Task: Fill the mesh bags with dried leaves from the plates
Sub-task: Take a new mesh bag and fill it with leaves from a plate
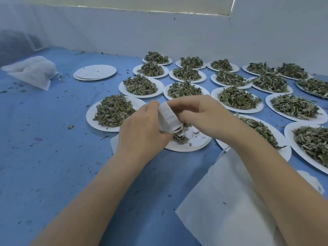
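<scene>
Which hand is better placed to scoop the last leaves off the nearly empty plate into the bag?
Right. The left hand grips the mesh bag, while the right hand is at its mouth, directly above the plate.

Blue cloth-covered surface (44,157), strewn with leaf crumbs. Far left: filled white mesh bags (33,71); beside them a stack of empty paper plates (95,72). Centre to right: rows of paper plates heaped with dried leaves (113,110). Near centre: nearly emptied plate (193,141). Near right: flat white bags (227,201).
</scene>
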